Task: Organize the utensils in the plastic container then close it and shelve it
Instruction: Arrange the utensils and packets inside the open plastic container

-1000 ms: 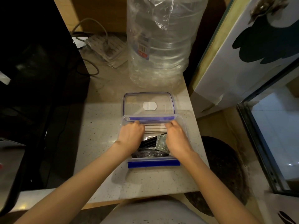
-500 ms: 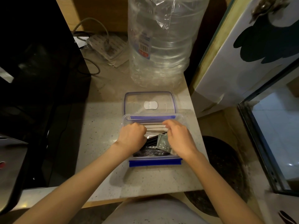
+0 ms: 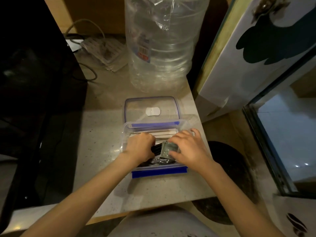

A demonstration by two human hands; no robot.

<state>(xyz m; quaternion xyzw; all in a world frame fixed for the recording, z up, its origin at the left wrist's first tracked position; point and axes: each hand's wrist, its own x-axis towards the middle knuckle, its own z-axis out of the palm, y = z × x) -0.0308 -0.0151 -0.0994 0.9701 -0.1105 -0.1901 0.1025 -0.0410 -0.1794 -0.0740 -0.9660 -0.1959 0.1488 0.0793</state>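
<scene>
Both hands are inside the open plastic container (image 3: pixel 127 134) on the counter (image 3: pixel 102 130). The left hand (image 3: pixel 139 147) is curled around a bundle of black utensils (image 3: pixel 156 148). The right hand (image 3: pixel 185 148), just beside it, has spread fingers resting on a small silvery packet (image 3: pixel 166 150). Pale sticks (image 3: pixel 164 134) lie beyond the knuckles. The lid (image 3: pixel 151 108) rests past the hands, before a big water bottle (image 3: pixel 162 48)
</scene>
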